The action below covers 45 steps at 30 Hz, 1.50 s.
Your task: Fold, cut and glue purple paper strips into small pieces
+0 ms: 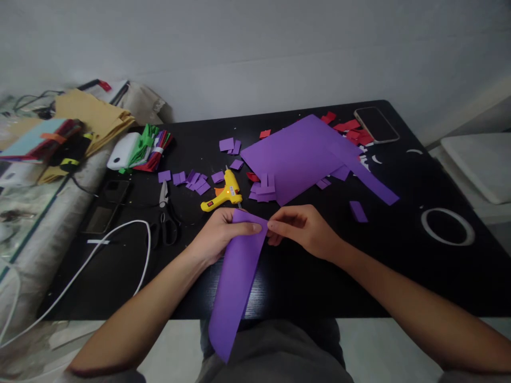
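A long strip of purple paper (237, 282), which looks folded lengthwise, hangs down past the table's front edge. Its upper end is gripped by my left hand (223, 234), thumb lying across the front. My right hand (301, 229) pinches the strip's top right corner between thumb and fingers. Just beyond my left hand lies a yellow glue gun (225, 191). Several small purple paper pieces (197, 181) are scattered to its left. Behind my right hand rests a large purple sheet (287, 154), with another purple strip (377, 183) to its right.
Scissors (164, 218) and a dark phone (107, 205) lie at left, near a white cable (146, 266). Red paper scraps (353, 130) and a second phone (376, 124) sit back right. A white ring (447, 227) lies on the right of the black table (359, 287).
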Motion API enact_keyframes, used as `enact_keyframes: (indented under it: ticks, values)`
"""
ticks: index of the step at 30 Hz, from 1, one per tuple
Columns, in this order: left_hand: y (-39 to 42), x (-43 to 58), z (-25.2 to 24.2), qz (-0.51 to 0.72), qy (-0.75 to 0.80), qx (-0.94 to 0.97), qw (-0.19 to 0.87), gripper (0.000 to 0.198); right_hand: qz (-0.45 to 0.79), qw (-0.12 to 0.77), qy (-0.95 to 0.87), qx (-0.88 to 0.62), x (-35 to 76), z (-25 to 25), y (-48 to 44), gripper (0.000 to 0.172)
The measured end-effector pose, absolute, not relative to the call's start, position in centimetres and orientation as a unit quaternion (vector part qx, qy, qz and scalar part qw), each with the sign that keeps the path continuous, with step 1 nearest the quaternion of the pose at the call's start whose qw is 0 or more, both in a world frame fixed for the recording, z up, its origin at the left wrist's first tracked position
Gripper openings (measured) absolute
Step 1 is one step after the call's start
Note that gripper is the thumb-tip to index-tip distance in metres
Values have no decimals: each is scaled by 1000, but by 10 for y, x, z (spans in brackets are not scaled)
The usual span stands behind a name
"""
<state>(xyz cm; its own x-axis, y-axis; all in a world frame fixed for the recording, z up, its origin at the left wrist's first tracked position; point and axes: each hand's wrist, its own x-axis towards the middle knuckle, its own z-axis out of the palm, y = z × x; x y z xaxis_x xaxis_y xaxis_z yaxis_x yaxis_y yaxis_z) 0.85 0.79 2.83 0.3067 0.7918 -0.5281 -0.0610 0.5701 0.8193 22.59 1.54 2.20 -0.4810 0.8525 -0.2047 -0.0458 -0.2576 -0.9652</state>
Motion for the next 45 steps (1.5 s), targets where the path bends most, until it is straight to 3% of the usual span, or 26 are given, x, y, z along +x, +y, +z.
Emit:
enact_keyframes:
  ticks: [6, 14, 23, 30, 37, 45]
  values:
    - [6, 8, 23, 299, 509, 370, 718, 27, 661, 355, -528, -398, 224, 16, 15, 31]
    - [12, 1, 26, 377, 545, 464, 587, 34, 655, 347, -524, -420, 229, 14, 24, 27]
    - [13, 3, 25, 385, 532, 441, 612, 37, 642, 349, -537, -423, 231, 13, 26, 27]
    - [12, 2, 22, 415, 551, 472, 549, 32, 627, 362, -545, -424, 232, 13, 28, 26]
    - [13, 4, 23, 385, 541, 449, 598, 39, 608, 378, -548, -433, 234, 14, 30, 27]
    - [15, -1, 20, 354, 529, 480, 604, 38, 717, 289, -497, -395, 241, 15, 37, 29]
